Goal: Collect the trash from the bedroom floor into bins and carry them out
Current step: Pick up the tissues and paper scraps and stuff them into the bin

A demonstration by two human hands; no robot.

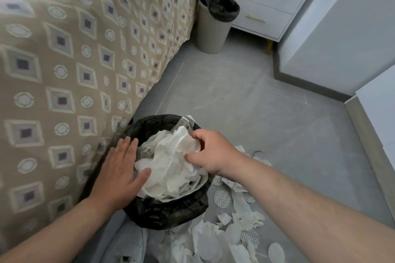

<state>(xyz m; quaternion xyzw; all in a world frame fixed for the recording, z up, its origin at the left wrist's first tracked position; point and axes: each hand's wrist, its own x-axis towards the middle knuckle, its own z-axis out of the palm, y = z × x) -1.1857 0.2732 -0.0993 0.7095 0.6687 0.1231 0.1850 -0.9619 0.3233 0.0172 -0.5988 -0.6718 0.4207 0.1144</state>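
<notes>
step: stuffing trash into bin (166, 213), getting pretty full | right hand (210, 151) grip is pinching the paper wad (171, 162) just under it | left hand (119, 168) is lying flat, grip apart, left of wad | next: guessing it's grabbing floor scraps (230, 232) below-right of the grip

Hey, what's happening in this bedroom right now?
A person is stuffing trash into a black-lined bin beside the bed. The right hand pinches crumpled white paper at the top of the full bin, while the left hand lies flat on its rim. More tissues and round pads are scattered on the floor beside it. A second lined bin stands by the nightstand.
</notes>
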